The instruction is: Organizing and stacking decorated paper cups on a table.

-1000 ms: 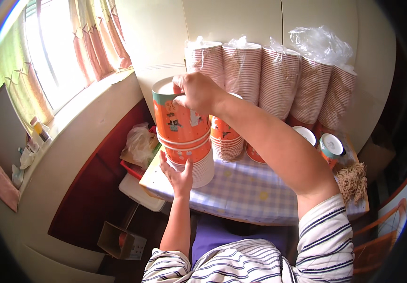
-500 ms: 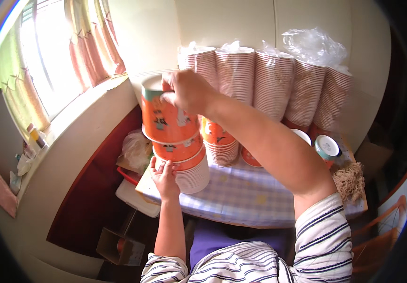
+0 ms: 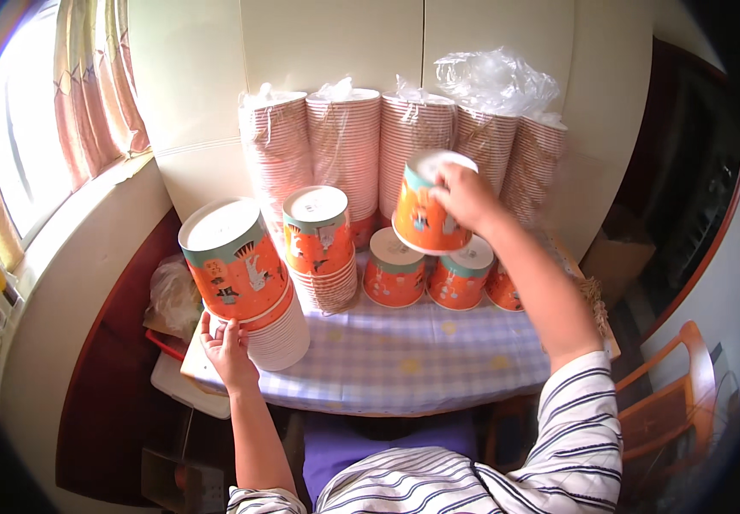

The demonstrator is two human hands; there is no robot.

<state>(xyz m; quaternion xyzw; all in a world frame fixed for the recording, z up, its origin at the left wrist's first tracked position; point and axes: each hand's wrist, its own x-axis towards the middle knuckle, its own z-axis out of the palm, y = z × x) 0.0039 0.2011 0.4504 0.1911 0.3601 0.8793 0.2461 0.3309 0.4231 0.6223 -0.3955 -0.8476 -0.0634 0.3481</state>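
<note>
My right hand (image 3: 467, 201) is closed on the base end of an upside-down orange paper tub (image 3: 425, 214) with a teal band. That tub is held above the back row of small upturned orange tubs (image 3: 394, 267) on the table. At the left stands a tall stack of nested upturned paper tubs (image 3: 237, 265), with white rims piled below the printed top one. My left hand (image 3: 228, 347) grips this stack at its rims, thumb and fingers pressed to the near side. A second, narrower stack of upturned tubs (image 3: 318, 240) stands just right of it.
Tall plastic-wrapped columns of nested tubs (image 3: 344, 154) line the wall behind. A blue checked tablecloth (image 3: 370, 360) covers the table. Left of the table sits a clear plastic bag (image 3: 174, 287) near a red tray; a wooden chair (image 3: 674, 385) stands at the right.
My right hand has lifted a tub off the left stack and carried it right, over the small tubs. My left hand remains at the stack. The view has turned rightward.
</note>
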